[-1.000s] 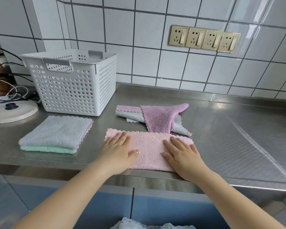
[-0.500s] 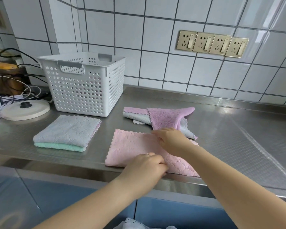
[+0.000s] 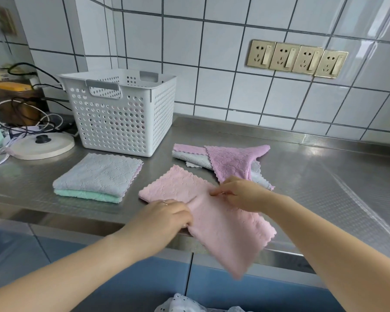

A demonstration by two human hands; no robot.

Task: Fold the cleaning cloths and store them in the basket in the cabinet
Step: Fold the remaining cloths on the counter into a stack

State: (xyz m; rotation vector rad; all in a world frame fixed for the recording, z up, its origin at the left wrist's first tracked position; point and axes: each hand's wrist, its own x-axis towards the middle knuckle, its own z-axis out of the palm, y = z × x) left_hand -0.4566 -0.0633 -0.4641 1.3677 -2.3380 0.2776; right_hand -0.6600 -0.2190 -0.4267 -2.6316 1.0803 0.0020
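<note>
Left hand: (image 3: 167, 216) near counter front edge, fingers curled, pinching the pink cloth (image 3: 214, 212) at its mid fold; ring on one finger.
Right hand: (image 3: 241, 194) just behind & right of the left, fingertips pinching same cloth at a bunched ridge.
Pink cloth: light pink w/ scalloped edge, partly on the counter (image 3: 324, 183); left part lies flat, right part hangs over the front edge, lower corner blurred. Creased betw. the two hands.
Folded stack: (image 3: 97, 176) left of pink cloth, apart from it; grey cloth on top, green one under, a thin pink edge showing on the right side. Flat, squared up.
Loose pile: (image 3: 230, 163) behind the hands, near the right hand; purple cloth draped over a grey one, w/ a pink strip at the back left. Unfolded, rumpled.
Basket: (image 3: 122, 113) white, perforated, grey handles, upright on the counter, behind the folded stack & close to it. Inside mostly hidden, can't tell contents.
Round disc: (image 3: 41, 145) pale w/ black knob, left of basket, cables (image 3: 27, 118) tangled behind it.
Wall: white tiles; four gold sockets (image 3: 296, 58) in a row, upper right.
Cabinet: blue fronts (image 3: 133, 289) under the counter, doors closed.
Bottom edge: bit of white dotted fabric (image 3: 185, 305), blurry.
</note>
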